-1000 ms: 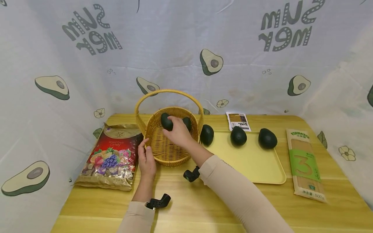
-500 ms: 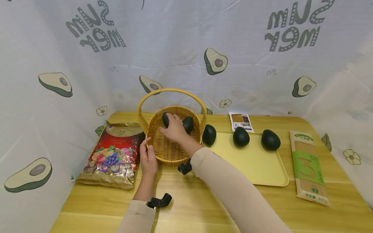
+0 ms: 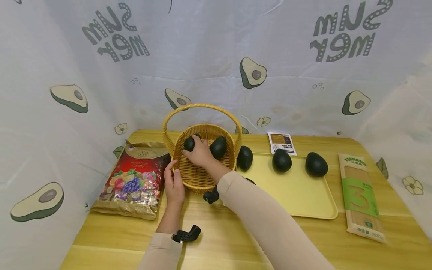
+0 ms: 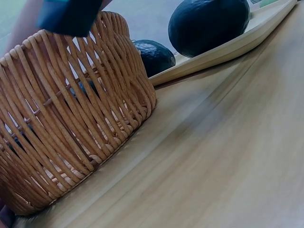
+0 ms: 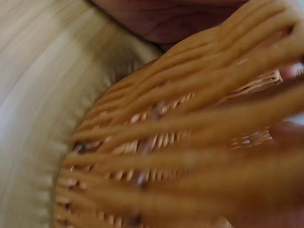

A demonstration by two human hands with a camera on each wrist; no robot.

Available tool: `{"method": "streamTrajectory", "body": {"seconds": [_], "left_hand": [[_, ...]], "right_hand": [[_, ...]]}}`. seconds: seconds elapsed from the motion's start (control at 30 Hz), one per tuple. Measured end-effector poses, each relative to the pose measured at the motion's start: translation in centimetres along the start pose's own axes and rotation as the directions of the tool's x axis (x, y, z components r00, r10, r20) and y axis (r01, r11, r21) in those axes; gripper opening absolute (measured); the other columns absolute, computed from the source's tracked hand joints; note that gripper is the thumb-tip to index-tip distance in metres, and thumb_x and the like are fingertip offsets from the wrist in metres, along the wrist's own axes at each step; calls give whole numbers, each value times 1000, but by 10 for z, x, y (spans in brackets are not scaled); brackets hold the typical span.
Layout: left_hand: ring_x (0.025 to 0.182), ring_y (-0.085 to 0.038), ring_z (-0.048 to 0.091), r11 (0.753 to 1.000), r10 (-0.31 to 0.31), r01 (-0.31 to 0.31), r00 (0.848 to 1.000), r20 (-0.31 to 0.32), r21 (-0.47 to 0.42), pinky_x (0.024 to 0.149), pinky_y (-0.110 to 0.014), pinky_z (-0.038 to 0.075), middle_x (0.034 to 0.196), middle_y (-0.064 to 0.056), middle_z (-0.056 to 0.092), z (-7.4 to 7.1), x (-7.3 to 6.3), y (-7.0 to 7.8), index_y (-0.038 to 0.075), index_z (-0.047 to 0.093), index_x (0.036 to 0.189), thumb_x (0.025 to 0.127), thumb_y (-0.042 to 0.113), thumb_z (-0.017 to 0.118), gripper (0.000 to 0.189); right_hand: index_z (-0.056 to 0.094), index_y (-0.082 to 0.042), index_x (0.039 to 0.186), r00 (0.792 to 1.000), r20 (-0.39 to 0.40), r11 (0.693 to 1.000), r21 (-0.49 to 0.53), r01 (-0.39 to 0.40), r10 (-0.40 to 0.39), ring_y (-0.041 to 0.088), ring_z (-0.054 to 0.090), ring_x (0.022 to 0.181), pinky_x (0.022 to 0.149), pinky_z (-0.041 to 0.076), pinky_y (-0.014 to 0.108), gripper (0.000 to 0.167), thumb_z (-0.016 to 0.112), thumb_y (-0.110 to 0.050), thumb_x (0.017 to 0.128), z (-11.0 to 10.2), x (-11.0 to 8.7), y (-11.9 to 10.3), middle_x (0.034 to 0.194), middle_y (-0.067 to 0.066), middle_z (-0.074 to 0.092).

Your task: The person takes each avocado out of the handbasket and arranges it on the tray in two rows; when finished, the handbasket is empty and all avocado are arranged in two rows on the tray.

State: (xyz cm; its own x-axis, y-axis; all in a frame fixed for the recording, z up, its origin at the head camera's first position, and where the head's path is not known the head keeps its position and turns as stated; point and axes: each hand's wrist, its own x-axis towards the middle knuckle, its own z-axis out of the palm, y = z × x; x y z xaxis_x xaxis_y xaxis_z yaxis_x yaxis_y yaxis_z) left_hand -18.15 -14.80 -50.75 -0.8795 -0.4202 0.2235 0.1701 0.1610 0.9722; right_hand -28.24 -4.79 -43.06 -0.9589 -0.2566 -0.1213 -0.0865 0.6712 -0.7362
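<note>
A yellow wicker basket (image 3: 192, 188) with a tall arched handle stands on the wooden table. Inside it, at the back left, my right hand (image 3: 203, 153) holds a dark green avocado (image 3: 189, 144) between thumb and fingers. Another avocado (image 3: 218, 147) lies on the basket's right side. My left hand (image 3: 174, 190) rests against the outside of the left wall, fingertips at the rim. In the left wrist view the woven wall (image 4: 71, 114) fills the left half. The right wrist view shows mostly blurred wicker (image 5: 190, 123) close up; the held avocado is hidden there.
Right of the basket is a pale yellow tray (image 3: 303, 202) with three avocados along its back: left (image 3: 245, 158), middle (image 3: 282, 161) and right (image 3: 316, 164). A candy bag (image 3: 135, 180) lies left, a noodle pack (image 3: 361, 198) far right, a small printed packet (image 3: 282, 143) behind the tray.
My right hand has shifted the held avocado left and slightly lower within the basket. The second avocado there shows more fully. My left hand stays at the basket's side; the head view has shifted slightly.
</note>
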Motion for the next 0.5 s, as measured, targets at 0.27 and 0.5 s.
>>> {"method": "streamTrajectory", "body": {"seconds": [0.27,0.5], "left_hand": [[149,-32,35,999,25,-25,1000,-1,-24,119,-60,27,152,-12,46,2,0,-3,7,52,140,108,13,39,35],[146,-32,37,1000,15,-15,1000,-9,-17,117,-59,29,152,-12,45,0,2,-4,7,51,141,108,13,39,36]], "right_hand": [[31,-19,160,992,-101,989,134,-61,74,41,51,137,107,47,56,68,63,-35,102,10,10,3,155,22,45],[46,-19,150,991,-133,990,142,-15,35,40,54,128,101,52,52,56,66,-23,98,16,12,1,145,23,47]]}}
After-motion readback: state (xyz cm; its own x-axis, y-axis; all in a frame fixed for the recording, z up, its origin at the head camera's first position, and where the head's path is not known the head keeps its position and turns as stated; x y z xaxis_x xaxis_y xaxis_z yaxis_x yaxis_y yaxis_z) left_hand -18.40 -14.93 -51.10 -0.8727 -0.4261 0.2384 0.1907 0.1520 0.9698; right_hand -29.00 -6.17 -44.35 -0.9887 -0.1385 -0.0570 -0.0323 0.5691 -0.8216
